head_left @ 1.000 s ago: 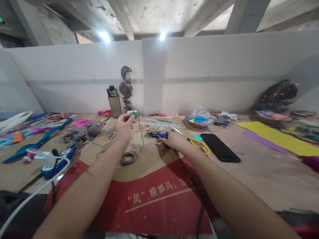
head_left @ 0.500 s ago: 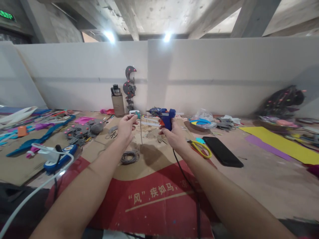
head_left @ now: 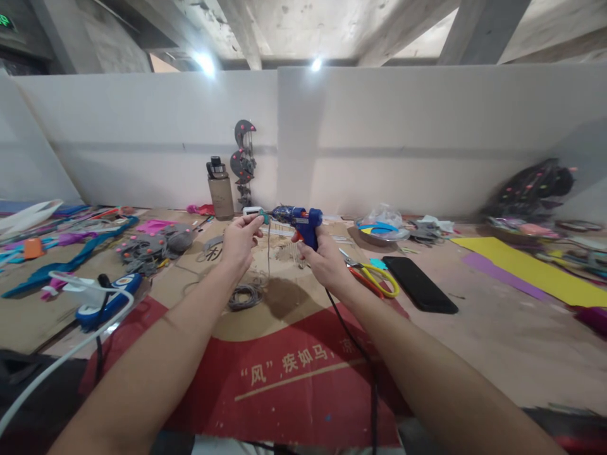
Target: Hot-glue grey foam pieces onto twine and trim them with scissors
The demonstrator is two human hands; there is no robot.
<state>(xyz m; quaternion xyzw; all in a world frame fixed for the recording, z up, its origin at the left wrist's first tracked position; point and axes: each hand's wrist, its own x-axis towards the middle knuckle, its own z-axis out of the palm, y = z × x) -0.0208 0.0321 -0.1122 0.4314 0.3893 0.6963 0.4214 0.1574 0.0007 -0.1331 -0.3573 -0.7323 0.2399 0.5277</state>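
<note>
My right hand [head_left: 324, 260] is closed round the grip of a blue glue gun [head_left: 302, 221], held up above the cardboard with its nozzle pointing left. My left hand [head_left: 239, 241] pinches a small teal piece [head_left: 261, 217], and a thin string hangs down from it. The gun's nozzle sits right beside that teal piece. A black cord [head_left: 351, 341] runs from the gun back along my right forearm. A coil of grey string [head_left: 243, 296] lies on the cardboard below my left hand.
Yellow-handled scissors [head_left: 377, 279] and a black phone [head_left: 418, 284] lie right of my hands. A brown bottle [head_left: 220, 193] and a grey hanging ornament [head_left: 243, 165] stand at the white wall. Felt scraps [head_left: 152, 246] and a blue-white device [head_left: 105, 302] lie left; yellow sheets [head_left: 531, 265] lie right.
My right hand lifted the glue gun off the cardboard and brought its nozzle leftward up to the teal piece. My left hand stayed nearly still.
</note>
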